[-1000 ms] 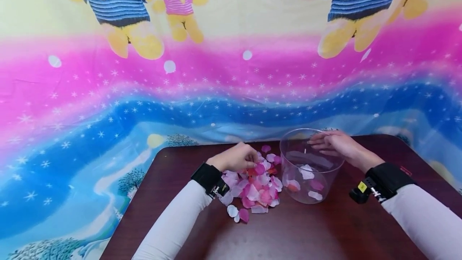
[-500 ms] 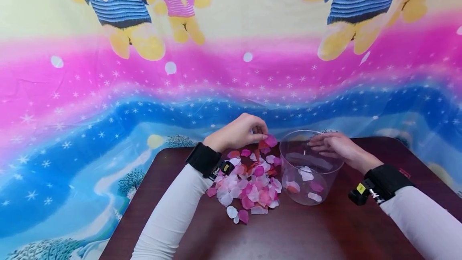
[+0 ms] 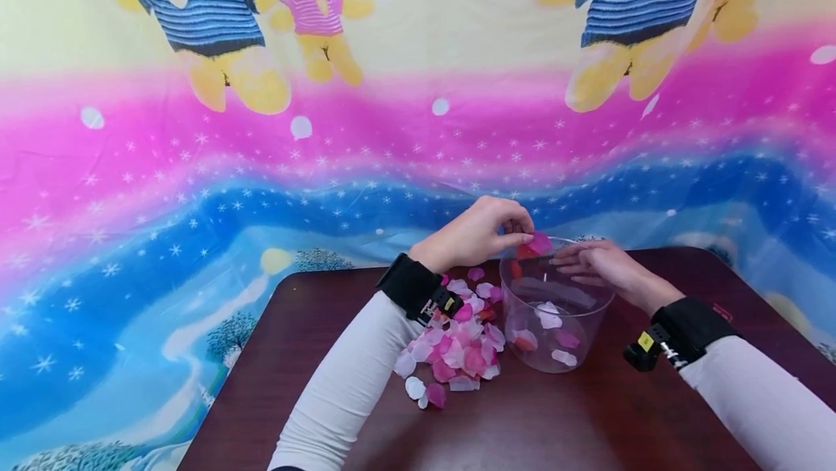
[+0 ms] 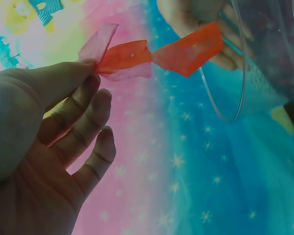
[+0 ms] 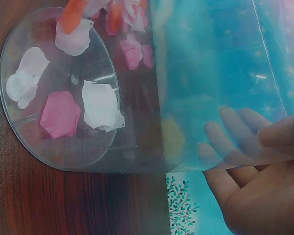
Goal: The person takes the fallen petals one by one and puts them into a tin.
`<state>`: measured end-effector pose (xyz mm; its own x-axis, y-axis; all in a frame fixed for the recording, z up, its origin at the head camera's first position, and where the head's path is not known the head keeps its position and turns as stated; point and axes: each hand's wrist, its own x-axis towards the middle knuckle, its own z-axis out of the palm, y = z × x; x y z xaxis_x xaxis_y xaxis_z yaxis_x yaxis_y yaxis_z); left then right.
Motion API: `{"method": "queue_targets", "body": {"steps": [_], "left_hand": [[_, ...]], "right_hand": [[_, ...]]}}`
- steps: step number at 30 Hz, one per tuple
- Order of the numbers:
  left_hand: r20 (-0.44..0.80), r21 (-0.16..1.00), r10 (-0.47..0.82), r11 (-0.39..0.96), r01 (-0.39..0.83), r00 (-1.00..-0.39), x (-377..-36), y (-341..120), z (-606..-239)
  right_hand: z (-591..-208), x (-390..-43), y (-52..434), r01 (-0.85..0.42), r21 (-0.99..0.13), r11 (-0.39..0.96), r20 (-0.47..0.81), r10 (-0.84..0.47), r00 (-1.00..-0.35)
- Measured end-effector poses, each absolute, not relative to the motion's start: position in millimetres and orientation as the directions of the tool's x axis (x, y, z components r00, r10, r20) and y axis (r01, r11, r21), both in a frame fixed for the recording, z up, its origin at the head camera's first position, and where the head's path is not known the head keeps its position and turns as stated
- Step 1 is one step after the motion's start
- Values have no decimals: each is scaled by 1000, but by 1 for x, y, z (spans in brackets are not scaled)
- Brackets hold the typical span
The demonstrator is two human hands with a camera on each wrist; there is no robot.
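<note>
My left hand (image 3: 480, 233) pinches artificial flower petals (image 4: 125, 56), pink and orange, between thumb and fingertips, above the left rim of a clear plastic bucket (image 3: 555, 309). Another orange petal (image 4: 188, 49) extends from their tip; whether it is attached or falling I cannot tell. The other left fingers are loosely bent. At the bucket's right rim, my right hand (image 3: 610, 268) holds the wall, the thumb (image 5: 284, 133) on one side and the fingers showing through the plastic. Inside, a white petal (image 5: 100, 105), a pink petal (image 5: 61, 115) and a few others lie on the bottom.
A loose pile of pink, white and red petals (image 3: 457, 347) lies left of the bucket on the dark brown table (image 3: 522, 427). Behind the table hangs a colourful printed cloth (image 3: 405, 130). Each wrist wears a black strap with a small camera (image 3: 643, 353).
My left hand has lifted pink and orange petals from the pile and carried them up and right to the bucket's rim. The right hand has stayed at the bucket.
</note>
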<state>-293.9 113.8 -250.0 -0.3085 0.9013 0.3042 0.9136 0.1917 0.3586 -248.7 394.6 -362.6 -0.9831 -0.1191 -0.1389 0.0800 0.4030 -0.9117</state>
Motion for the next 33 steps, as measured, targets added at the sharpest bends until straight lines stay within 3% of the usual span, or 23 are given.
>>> {"method": "queue_targets", "body": {"steps": [20,33], "left_hand": [[249,329,898,273,904,-362,-297,107,-269],[265,338,876,308,889,-404,-311,68,-283]], "right_hand": [[-363,-251,390,87,-910,405,-146,-118,-982],[-364,-247,396,31,-914,406,-95,-139,-986]]}}
